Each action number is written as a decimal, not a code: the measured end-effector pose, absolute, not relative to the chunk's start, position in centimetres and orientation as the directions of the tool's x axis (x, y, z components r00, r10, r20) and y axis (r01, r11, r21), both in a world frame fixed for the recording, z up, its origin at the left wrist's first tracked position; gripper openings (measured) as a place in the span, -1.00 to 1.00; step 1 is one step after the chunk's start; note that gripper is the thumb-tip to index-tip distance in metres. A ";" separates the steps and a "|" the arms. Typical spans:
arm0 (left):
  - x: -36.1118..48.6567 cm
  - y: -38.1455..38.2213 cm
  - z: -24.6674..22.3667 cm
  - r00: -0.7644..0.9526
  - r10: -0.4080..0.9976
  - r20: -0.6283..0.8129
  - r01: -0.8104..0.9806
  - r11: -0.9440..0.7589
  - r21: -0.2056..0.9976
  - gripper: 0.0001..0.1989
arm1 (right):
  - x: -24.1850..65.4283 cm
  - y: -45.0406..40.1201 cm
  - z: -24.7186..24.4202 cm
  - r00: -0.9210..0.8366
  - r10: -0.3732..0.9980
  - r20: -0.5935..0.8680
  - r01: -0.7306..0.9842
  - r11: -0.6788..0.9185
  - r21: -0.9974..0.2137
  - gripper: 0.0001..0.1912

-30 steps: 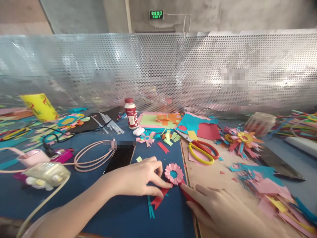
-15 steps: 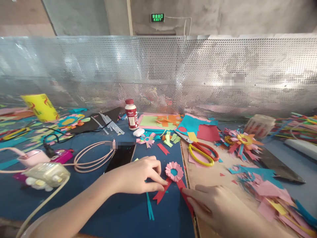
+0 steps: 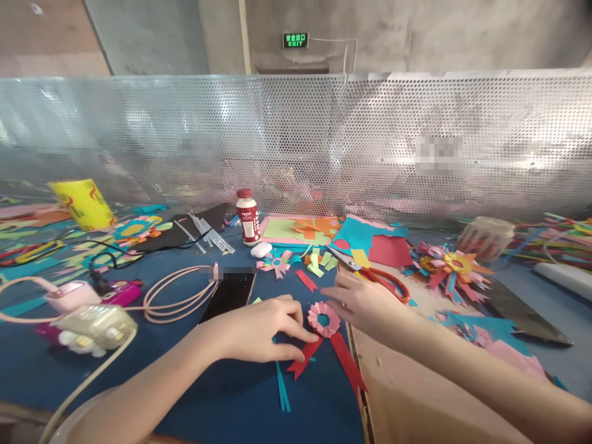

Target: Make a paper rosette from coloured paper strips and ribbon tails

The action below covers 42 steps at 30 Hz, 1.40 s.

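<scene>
A pink pleated paper rosette (image 3: 319,316) with a blue centre lies on the blue table, two red paper tails (image 3: 346,364) spreading below it. My left hand (image 3: 277,330) grips its left tail, index fingertip and thumb against the paper just under the ring. My right hand (image 3: 358,299) hovers at the rosette's upper right, fingers stretched out and holding nothing that I can see. Just beyond those fingertips is a loose red paper strip (image 3: 306,280). Under my right hand, the scissors (image 3: 386,283) with red and yellow handles are partly covered.
Behind lie green paper pieces (image 3: 316,264), a small paper flower (image 3: 276,263) and a bottle (image 3: 248,217). A phone (image 3: 229,295), cable (image 3: 169,296) and plugs (image 3: 97,327) are left; finished flowers (image 3: 451,268) and paper scraps (image 3: 490,327) right. A perforated metal screen (image 3: 296,135) stands behind.
My right hand has let go of the right red tail and moved up and away, above the rosette's right side. My left hand stays on the left tail.
</scene>
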<state>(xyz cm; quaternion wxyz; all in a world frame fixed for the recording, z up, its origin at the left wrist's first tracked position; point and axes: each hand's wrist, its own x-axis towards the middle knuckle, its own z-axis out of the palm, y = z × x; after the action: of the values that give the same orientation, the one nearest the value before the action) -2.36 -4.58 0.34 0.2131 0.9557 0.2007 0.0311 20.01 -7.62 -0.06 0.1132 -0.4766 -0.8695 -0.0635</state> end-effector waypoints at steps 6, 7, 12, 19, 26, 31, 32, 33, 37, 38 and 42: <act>-2.6 -4.2 0.2 0.908 0.417 -0.035 0.383 -0.796 0.469 -0.65 | 19.2 -1.6 -2.0 -0.493 0.822 0.284 0.851 0.524 -0.039 -0.63; -2.6 -4.2 0.3 0.906 0.420 -0.045 0.390 -0.791 0.471 -0.64 | 19.3 -1.1 -2.4 -0.482 0.831 0.277 0.854 0.517 -0.063 -0.65; -2.3 -4.6 0.4 0.901 0.429 -0.060 0.407 -0.790 0.458 -0.61 | 19.5 -0.3 -3.3 -0.428 0.869 0.249 0.862 0.475 -0.177 -0.74; -2.1 -4.7 0.4 0.904 0.425 -0.051 0.405 -0.811 0.423 -0.63 | 19.3 -0.9 -3.7 -0.404 0.860 0.311 0.816 0.493 -0.303 -0.84; -2.1 -4.8 0.4 0.910 0.414 -0.002 0.376 -0.826 0.420 -0.62 | 19.0 -1.9 -1.4 -0.352 0.855 0.381 0.723 0.507 -0.469 -0.76; -2.1 -4.8 0.3 0.907 0.421 0.022 0.367 -0.814 0.450 -0.64 | 18.6 -5.7 2.0 -0.381 0.817 0.434 0.681 0.565 -0.465 -0.83; -2.1 -4.9 0.4 0.905 0.424 0.032 0.365 -0.813 0.454 -0.66 | 18.6 -6.8 2.4 -0.392 0.800 0.455 0.695 0.581 -0.423 -0.83; -2.0 -4.9 0.5 0.903 0.427 0.045 0.362 -0.813 0.456 -0.71 | 18.7 -7.9 2.6 -0.415 0.769 0.486 0.705 0.610 -0.362 -0.82; -1.8 -4.9 0.7 0.876 0.467 0.120 0.376 -0.817 0.438 -0.84 | 18.8 -12.0 1.6 -0.565 0.618 0.547 0.757 0.652 0.044 -0.73; -1.7 -4.8 0.7 0.864 0.478 0.160 0.376 -0.822 0.427 -0.84 | 18.7 -12.8 1.0 -0.582 0.601 0.549 0.764 0.635 0.114 -0.72; -1.3 -4.3 -0.1 0.842 0.450 0.298 0.334 -0.868 0.368 -0.87 | 18.3 -14.6 -2.1 -0.607 0.549 0.575 0.750 0.635 0.186 -0.73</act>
<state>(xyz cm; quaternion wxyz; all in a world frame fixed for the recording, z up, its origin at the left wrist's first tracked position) -1.30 -4.29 -0.08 0.1525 0.9474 0.2070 0.1907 18.32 -14.60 -2.11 0.2403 -0.3727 -0.8715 -0.2093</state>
